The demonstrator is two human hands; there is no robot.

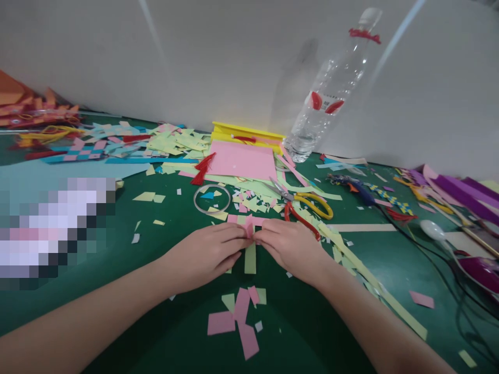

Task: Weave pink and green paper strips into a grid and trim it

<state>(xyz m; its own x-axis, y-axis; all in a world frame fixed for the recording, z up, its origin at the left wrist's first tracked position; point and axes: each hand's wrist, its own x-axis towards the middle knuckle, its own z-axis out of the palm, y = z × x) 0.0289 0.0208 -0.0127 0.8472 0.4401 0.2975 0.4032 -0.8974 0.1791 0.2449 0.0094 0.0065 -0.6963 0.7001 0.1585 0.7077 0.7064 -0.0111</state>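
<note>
My left hand (208,252) and my right hand (290,246) meet fingertip to fingertip at the middle of the table. Both are closed in a pinch on pink paper strips (246,220). A pale green paper strip (250,261) sticks out below the fingertips, towards me. How the strips cross is partly hidden by my fingers. Just beyond my right hand lie scissors (310,203) with yellow and red handles, blades pointing away to the left. A thin silvery ring (212,199) rests beyond my left hand. Pink paper pieces (241,322) and green scraps lie nearer me.
A pink paper sheet (241,160) lies at the back before a yellow folded piece (247,134). A clear bottle (331,93) stands by the wall. Paper scraps (177,143) cover the back left. A black cable (413,240) and a glue gun-like purple object (481,272) are right.
</note>
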